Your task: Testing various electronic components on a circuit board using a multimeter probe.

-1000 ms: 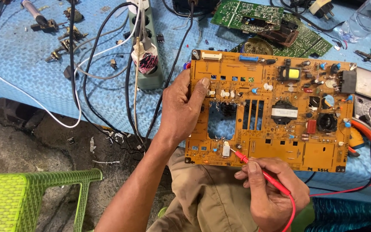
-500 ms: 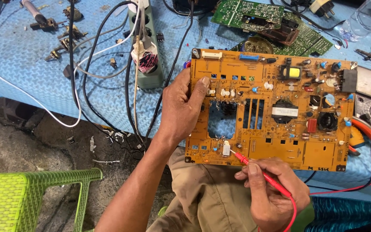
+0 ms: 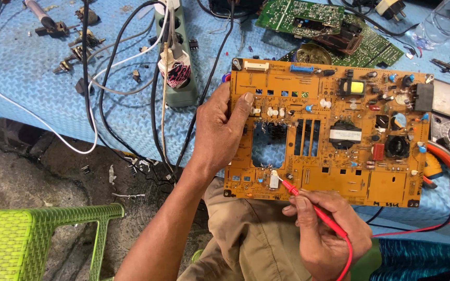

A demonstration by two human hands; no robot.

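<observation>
Orange circuit board steadied by my left hand; my right hand pinches the red probe onto it.

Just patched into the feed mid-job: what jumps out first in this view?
The big orange circuit board fills the middle right, lying over the edge of the blue bench mat. The left hand grips its left edge, while the right hand holds a red probe with its tip at a small white part near the board's lower left. Behind it lie green circuit boards; a green plastic stool sits lower left.
</observation>
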